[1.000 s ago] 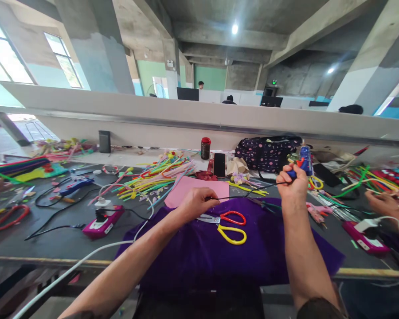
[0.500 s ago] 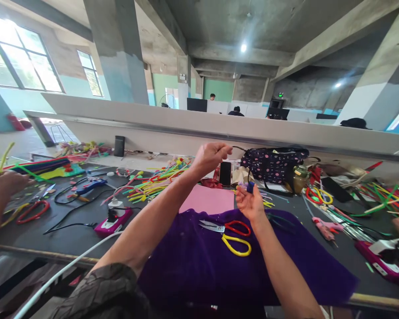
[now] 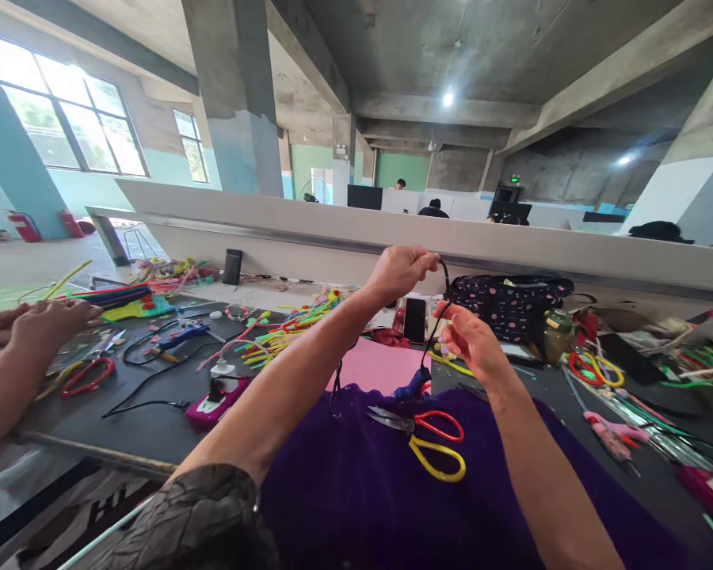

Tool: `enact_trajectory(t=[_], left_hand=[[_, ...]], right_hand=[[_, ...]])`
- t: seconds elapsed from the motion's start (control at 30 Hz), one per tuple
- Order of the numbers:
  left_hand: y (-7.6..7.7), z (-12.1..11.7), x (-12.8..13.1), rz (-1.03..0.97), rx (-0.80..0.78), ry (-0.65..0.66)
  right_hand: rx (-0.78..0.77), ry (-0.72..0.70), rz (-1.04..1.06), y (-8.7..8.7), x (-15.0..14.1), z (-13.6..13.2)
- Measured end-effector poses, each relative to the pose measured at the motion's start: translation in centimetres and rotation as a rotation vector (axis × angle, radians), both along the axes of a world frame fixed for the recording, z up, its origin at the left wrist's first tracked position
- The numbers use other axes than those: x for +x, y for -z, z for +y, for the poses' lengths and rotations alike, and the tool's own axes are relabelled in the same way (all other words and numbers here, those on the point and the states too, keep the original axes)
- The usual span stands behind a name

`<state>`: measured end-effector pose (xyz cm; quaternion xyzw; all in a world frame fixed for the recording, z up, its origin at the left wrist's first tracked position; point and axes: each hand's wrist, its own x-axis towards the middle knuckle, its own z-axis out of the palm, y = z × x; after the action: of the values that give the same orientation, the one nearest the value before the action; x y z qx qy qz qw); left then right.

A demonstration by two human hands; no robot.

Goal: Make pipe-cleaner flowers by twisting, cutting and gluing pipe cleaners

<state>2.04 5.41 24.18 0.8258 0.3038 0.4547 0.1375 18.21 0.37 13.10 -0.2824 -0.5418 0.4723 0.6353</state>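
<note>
My left hand (image 3: 401,271) is raised above the table and pinched shut on a thin black cord (image 3: 445,289). The cord curves down past my right hand (image 3: 472,336), whose fingers close on it just below. A blue glue gun (image 3: 413,385) dangles from the cord's lower end, just above the purple cloth (image 3: 345,491). Red-and-yellow-handled scissors (image 3: 431,443) lie on the cloth under my hands. A pink sheet (image 3: 374,366) lies behind the cloth.
Another person's hands (image 3: 41,324) rest on the table at the left, by red scissors (image 3: 86,376). Coloured pipe cleaners (image 3: 285,324), a pink power strip (image 3: 214,404), a phone (image 3: 414,319), a polka-dot bag (image 3: 511,305) and a jar (image 3: 555,332) crowd the dark table.
My left hand rose from the cloth, pinching the cord. My right hand came in from the right and let the glue gun go; it now hangs by its cord.
</note>
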Motion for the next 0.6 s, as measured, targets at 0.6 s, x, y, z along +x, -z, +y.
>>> enact_trajectory(t=[0.6], left_hand=[[-2.9,-4.0,-0.3,-0.042,0.054,0.156]], right_hand=[[0.462,0.713,-0.859,-6.7,-0.9,0.7]])
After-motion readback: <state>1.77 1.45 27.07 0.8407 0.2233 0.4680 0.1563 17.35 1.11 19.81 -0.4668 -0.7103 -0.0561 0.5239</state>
